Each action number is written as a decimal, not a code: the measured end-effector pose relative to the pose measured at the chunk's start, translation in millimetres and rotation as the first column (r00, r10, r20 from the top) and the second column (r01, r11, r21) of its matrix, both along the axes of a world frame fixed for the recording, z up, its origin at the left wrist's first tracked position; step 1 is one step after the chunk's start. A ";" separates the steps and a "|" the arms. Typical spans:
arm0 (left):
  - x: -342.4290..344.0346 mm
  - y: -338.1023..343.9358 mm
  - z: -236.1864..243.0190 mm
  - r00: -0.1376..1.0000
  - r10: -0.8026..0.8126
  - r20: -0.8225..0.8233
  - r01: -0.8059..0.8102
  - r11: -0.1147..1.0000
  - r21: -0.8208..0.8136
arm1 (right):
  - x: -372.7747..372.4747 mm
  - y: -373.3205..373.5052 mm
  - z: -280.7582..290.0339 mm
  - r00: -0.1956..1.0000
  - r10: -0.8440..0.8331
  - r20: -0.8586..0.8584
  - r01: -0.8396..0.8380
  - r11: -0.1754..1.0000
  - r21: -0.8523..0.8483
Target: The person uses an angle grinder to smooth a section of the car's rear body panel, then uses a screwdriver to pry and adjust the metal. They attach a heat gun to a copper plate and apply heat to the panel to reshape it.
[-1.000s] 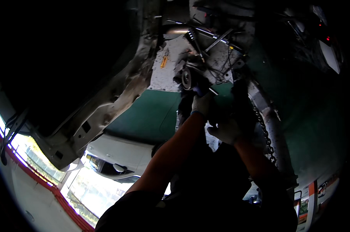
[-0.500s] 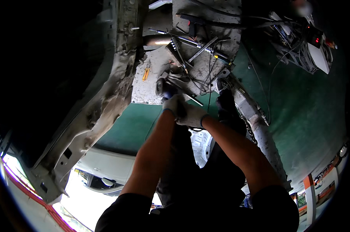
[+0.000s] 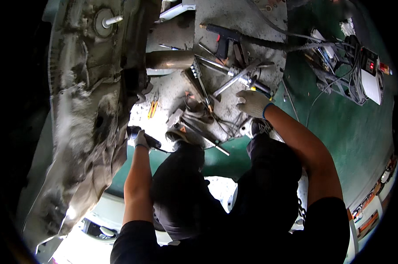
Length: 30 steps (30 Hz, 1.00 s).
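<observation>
My left hand point(image 3: 140, 138), in a pale knitted glove, is wrapped round the dark body of a corded power tool, which looks like an angle grinder point(image 3: 152, 141). Its head is partly hidden beside the bent metal body frame point(image 3: 93, 110) at the left. My right hand point(image 3: 253, 104), gloved too, hovers above the right part of the metal plate point(image 3: 227, 127) with its thumb and fingers apart and nothing in them. Close by lie a metal bar point(image 3: 236, 78) and a dark, yellow-marked tool point(image 3: 261, 88).
Orange-handled pliers point(image 3: 152, 109), a black welding-type gun point(image 3: 225, 38) with a thick cable, and several rods and loose metal pieces lie on the plate. A metal tube point(image 3: 169, 60) sticks out from the frame. Cables and a lit-display box point(image 3: 370, 61) stand on the green floor point(image 3: 340, 127) at right.
My hands have parted: the left has carried the tool left to the frame, the right has let go and moved up and right. My view has shifted closer to the frame.
</observation>
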<state>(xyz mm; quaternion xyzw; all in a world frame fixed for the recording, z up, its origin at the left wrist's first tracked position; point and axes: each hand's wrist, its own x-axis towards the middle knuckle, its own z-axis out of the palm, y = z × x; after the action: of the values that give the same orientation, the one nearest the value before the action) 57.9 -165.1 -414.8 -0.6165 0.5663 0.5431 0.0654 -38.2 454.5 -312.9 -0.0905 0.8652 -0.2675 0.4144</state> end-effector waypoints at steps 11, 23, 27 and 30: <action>-10.5 27.8 -68.3 0.992 0.109 0.061 -0.112 0.993 0.044 | -107.6 -32.4 -52.0 0.954 0.150 -0.260 -0.147 0.989 0.033; 42.2 58.6 21.2 0.943 -0.273 0.190 0.259 0.961 0.096 | -32.0 -7.4 -63.9 0.914 0.400 0.072 -0.396 0.835 0.383; 50.1 89.5 114.8 0.973 -0.221 0.072 0.218 0.975 0.044 | -2.0 14.9 -82.0 0.915 0.402 -0.015 -0.383 0.881 0.278; 43.5 105.8 212.1 0.953 -0.302 -0.013 0.302 0.953 -0.028 | 4.8 33.5 -87.0 0.908 0.418 -0.024 -0.399 0.881 0.253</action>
<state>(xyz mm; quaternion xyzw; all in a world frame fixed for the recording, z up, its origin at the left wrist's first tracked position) 101.3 -59.3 -202.7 -0.5187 0.6612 0.5249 0.1349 -33.4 488.0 -399.8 -0.2296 0.8682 -0.0627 0.4355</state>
